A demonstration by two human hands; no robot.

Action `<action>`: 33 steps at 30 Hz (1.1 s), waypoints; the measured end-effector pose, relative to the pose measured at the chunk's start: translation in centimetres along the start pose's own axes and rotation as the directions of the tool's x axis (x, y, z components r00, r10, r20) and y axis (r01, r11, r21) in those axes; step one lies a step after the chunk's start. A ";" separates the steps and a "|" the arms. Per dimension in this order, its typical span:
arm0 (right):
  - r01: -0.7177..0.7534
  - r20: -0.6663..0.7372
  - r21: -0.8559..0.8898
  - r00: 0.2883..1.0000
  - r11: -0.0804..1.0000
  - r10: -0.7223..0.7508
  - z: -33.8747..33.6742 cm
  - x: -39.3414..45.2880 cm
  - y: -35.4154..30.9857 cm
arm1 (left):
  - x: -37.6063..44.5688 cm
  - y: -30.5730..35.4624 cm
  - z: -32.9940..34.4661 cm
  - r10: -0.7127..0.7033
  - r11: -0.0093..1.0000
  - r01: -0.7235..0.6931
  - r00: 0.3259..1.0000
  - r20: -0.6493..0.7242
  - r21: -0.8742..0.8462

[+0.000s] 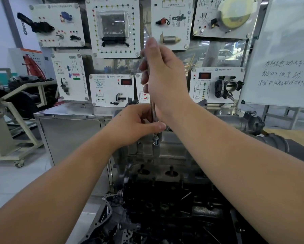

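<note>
A long metal socket wrench [153,111] stands nearly upright over the far end of an engine block [165,155]. My right hand [163,74] grips its upper shaft, thumb pointing up along it. Lower down, my left hand [137,124] pinches the shaft just above the socket. The socket end [156,140] sits on a bolt at the engine's top edge. Much of the shaft is hidden behind my right palm.
The dark, oily part of the engine [165,208] fills the bottom centre. Behind it stands a steel cabinet [72,134] with white training panels [112,27] mounted above. A whiteboard [285,59] leans at the right. A cart frame [15,120] stands at the left.
</note>
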State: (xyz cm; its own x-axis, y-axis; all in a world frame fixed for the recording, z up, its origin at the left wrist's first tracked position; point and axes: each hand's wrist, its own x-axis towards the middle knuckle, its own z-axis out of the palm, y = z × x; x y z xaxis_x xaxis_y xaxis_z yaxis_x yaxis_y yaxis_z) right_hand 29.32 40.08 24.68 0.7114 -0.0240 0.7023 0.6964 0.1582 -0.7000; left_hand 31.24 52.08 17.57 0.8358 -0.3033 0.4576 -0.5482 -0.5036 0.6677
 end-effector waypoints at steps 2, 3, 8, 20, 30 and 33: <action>-0.042 0.041 0.025 0.998 0.999 0.041 0.0 0.1 -0.1 | -0.1 0.0 -0.2 0.002 0.993 0.004 0.999 0.049 -0.121; -0.055 0.051 0.042 0.997 0.998 0.053 0.0 0.2 -0.1 | -0.1 0.0 -0.3 0.002 0.988 0.006 0.999 0.049 -0.153; 0.022 0.006 0.022 1.000 0.999 -0.022 0.1 0.2 0.3 | 0.1 0.0 -0.1 -0.007 0.995 0.004 0.999 -0.032 -0.097; -0.152 0.098 0.099 0.985 0.983 0.142 -0.4 0.7 -0.2 | 0.0 -0.1 -0.2 -0.015 0.990 0.022 0.999 0.047 -0.137; 0.146 -0.060 -0.136 0.986 0.980 -0.155 0.2 -0.1 1.0 | 0.2 0.2 0.2 0.024 0.999 -0.025 0.999 -0.028 -0.032; 0.040 -0.030 -0.056 0.999 0.998 -0.042 0.3 0.2 0.7 | 0.1 0.0 0.1 0.044 0.999 -0.044 0.999 0.005 0.003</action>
State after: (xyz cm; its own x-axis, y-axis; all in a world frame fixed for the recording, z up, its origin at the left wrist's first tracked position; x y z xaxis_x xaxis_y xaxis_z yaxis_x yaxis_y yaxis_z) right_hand 29.97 40.51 24.37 0.6842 -0.0603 0.7268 0.7286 0.1011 -0.6775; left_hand 31.31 52.00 17.56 0.8111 -0.3294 0.4834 -0.5843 -0.4924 0.6450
